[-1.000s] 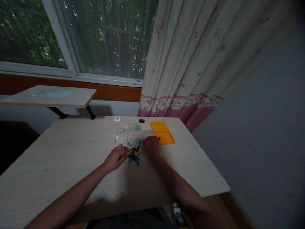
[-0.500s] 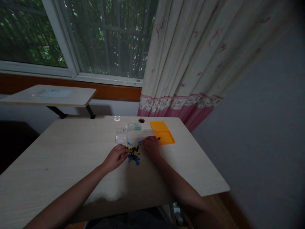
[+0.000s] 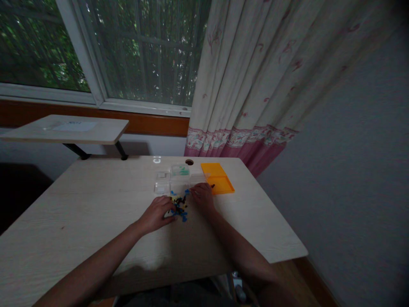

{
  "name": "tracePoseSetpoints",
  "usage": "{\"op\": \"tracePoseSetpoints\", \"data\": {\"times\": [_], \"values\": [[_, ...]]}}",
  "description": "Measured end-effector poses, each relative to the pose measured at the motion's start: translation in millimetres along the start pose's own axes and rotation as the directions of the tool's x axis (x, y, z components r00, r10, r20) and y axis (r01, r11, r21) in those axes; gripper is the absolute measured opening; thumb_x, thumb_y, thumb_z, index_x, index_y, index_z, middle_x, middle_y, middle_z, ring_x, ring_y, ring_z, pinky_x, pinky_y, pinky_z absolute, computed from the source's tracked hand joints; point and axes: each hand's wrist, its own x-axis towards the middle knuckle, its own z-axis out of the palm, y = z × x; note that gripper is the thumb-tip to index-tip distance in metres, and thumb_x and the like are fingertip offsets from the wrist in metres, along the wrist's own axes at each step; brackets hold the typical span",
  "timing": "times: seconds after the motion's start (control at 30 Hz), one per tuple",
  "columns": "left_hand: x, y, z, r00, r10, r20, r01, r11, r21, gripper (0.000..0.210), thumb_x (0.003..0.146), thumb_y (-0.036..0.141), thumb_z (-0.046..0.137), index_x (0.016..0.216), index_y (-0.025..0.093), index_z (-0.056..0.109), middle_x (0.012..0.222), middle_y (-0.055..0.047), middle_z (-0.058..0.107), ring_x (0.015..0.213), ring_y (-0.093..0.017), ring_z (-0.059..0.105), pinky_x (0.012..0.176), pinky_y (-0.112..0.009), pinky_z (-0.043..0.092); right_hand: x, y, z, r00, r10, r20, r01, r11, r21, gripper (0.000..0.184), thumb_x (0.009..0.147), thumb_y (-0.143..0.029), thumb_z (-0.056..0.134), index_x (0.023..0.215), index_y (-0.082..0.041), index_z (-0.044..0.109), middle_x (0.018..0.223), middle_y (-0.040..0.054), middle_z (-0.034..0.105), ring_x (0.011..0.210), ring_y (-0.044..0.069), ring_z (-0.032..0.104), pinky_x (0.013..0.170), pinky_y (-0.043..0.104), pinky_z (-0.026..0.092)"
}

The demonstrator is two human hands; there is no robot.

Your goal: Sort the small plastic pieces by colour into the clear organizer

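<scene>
A small pile of blue, black and yellow pieces (image 3: 180, 207) lies on the desk, too small for me to tell their kind. My left hand (image 3: 158, 213) is at the pile's left side, thumb and fingers apart around its edge. Just beyond the pile is a clear plastic box (image 3: 179, 185) with a few blue pieces along its near side. My right hand (image 3: 203, 196) is at that box's right corner, fingertips pinched together beside a blue bit (image 3: 187, 191). Whether the fingers hold that bit is too small to make out.
Another clear box (image 3: 162, 187) stands left, and one with green pieces (image 3: 180, 170) behind. An open orange case (image 3: 220, 169) lies at the right with a dark piece (image 3: 213, 186) in it. The desk (image 3: 105, 204) has a cable hole and a raised shelf (image 3: 79, 136).
My left hand has spread its thumb away from its fingers and moved slightly lower over the pile's left edge. The right hand has stayed nearly still.
</scene>
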Motion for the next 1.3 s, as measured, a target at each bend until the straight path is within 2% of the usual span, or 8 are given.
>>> {"op": "tracePoseSetpoints", "data": {"times": [0.4, 0.67, 1.03, 1.3], "values": [[1.0, -1.6, 2.0, 1.000, 0.003, 0.009, -0.003, 1.000, 0.018, 0.014, 0.089, 0.037, 0.061, 0.093, 0.023, 0.063, 0.098, -0.006, 0.062, 0.099, -0.024, 0.055, 0.085, -0.035, 0.040, -0.4, 0.5, 0.8, 1.000, -0.007, -0.007, 0.007, 1.000, 0.001, 0.014, 0.089, -0.032, 0.062, 0.087, -0.023, 0.073, 0.087, 0.0037, 0.070, 0.088, 0.018, 0.060, 0.086, 0.037, 0.044], [1.4, -3.3, 4.5, 1.000, -0.017, 0.011, 0.017, 1.000, 0.023, 0.020, 0.090, 0.040, 0.059, 0.095, 0.021, 0.061, 0.095, -0.007, 0.063, 0.095, -0.023, 0.056, 0.083, -0.035, 0.041, -0.4, -0.6, 0.3, 1.000, 0.013, 0.006, -0.013, 1.000, 0.008, 0.013, 0.088, -0.031, 0.064, 0.087, -0.023, 0.073, 0.086, 0.0037, 0.070, 0.088, 0.018, 0.059, 0.086, 0.035, 0.044], [-3.8, -16.8, 4.9, 1.000, -0.007, 0.013, 0.007, 1.000, 0.006, 0.019, 0.092, 0.038, 0.057, 0.096, 0.021, 0.064, 0.095, -0.006, 0.064, 0.095, -0.021, 0.057, 0.086, -0.034, 0.041, -0.1, -0.2, -0.1, 1.000, 0.001, 0.001, -0.001, 1.000, 0.028, 0.013, 0.088, -0.030, 0.063, 0.088, -0.023, 0.073, 0.086, 0.0026, 0.069, 0.087, 0.017, 0.060, 0.087, 0.035, 0.044], [-2.1, -10.2, 2.1, 1.000, 0.015, -0.022, -0.014, 0.998, 0.062, 0.020, 0.092, 0.038, 0.057, 0.091, 0.019, 0.064, 0.091, -0.005, 0.064, 0.091, -0.021, 0.057, 0.082, -0.034, 0.042, -0.8, 1.6, 0.6, 1.000, -0.013, -0.002, 0.013, 0.999, 0.034, 0.012, 0.088, -0.030, 0.064, 0.086, -0.022, 0.073, 0.085, 0.0038, 0.069, 0.086, 0.018, 0.058, 0.086, 0.035, 0.044]]}}
